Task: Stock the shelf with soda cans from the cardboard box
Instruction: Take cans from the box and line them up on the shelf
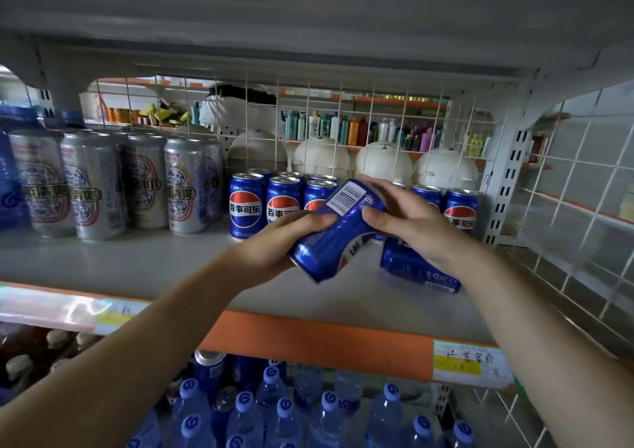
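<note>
Grip: left hand (274,241) and right hand (408,221) clasp blue aluminium soda can (334,238), mid-frame.
Grey shelf (137,262): second blue can (418,271) lies sideways.

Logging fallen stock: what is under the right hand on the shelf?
A second blue can lies on its side on the shelf, below the right hand, which grips the tilted can. The hand covers the lying can's upper part.

Shop (stocked shelf (144,259), price tags (470,362))
</note>
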